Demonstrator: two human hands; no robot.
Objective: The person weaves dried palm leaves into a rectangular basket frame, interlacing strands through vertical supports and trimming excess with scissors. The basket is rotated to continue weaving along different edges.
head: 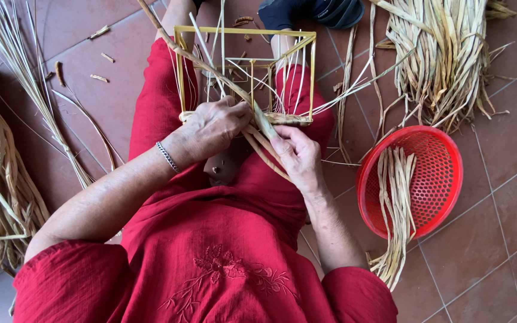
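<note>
Two hands (252, 140) weave one yellow frame (246, 72).

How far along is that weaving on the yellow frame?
Early on, it seems. Done: the yellow frame carries thin upright strands, and one woven band runs along its near edge. In hand: the left hand and right hand grip flat straw strips there. Left: the sides above are open, and straw waits in the red basket.
</note>
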